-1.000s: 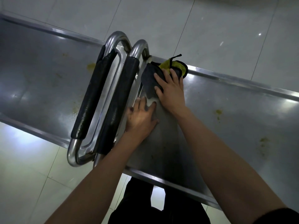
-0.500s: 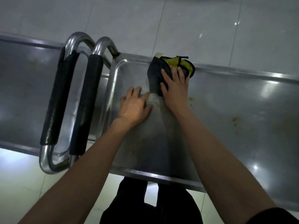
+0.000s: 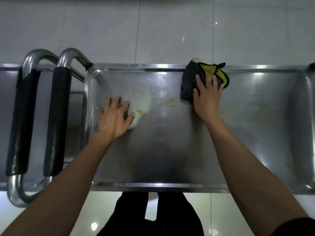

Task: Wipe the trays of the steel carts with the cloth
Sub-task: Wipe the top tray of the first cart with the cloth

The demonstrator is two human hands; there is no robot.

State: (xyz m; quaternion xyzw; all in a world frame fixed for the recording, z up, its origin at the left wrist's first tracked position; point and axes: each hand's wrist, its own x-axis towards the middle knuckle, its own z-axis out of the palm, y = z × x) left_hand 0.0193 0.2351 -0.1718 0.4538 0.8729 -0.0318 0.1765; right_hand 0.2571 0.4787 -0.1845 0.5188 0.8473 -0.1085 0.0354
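The right hand has slid the cloth from the handle end to the far rim of the tray, so the wiping advances, though yellow stains remain. Its fingers lie flat, pressing the cloth. The left hand rests spread on the steel.

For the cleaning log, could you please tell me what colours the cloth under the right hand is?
Dark grey cloth with a yellow-green side, in the head view.
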